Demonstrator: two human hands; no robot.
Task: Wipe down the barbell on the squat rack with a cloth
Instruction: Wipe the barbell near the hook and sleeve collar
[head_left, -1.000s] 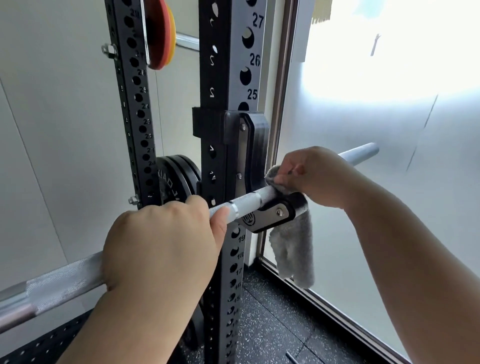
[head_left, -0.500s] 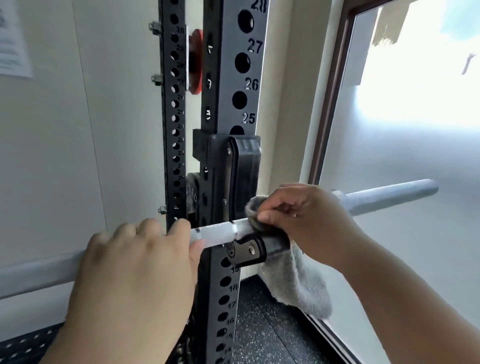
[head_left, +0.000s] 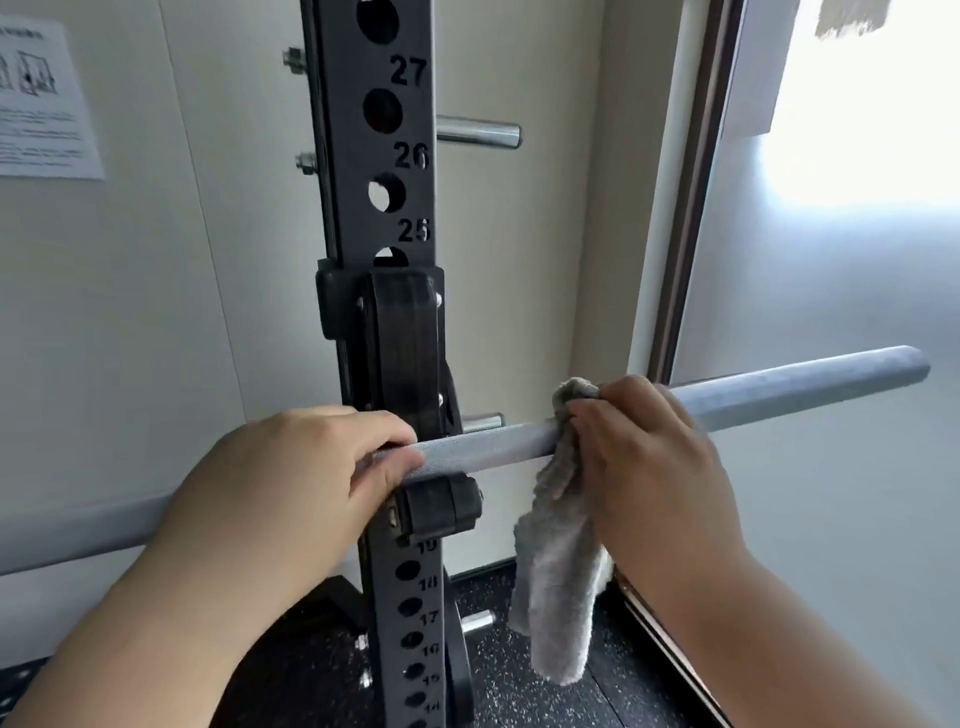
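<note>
Our right hand (head_left: 649, 467), clenching the grey fluffy cloth (head_left: 556, 582) around the long silver steel barbell (head_left: 493, 447), has slid outward from the black squat-rack hook (head_left: 439, 512) cradling it, while our left hand (head_left: 291, 483) still grips the shaft, so wiping progresses toward the sleeve.

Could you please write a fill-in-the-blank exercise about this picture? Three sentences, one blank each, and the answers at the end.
1. The right hand holds a ____ cloth on the barbell.
2. The highest number visible on the rack upright is ____.
3. The loose end of the cloth hangs ____ the barbell.
Answers: grey; 27; below.
</note>
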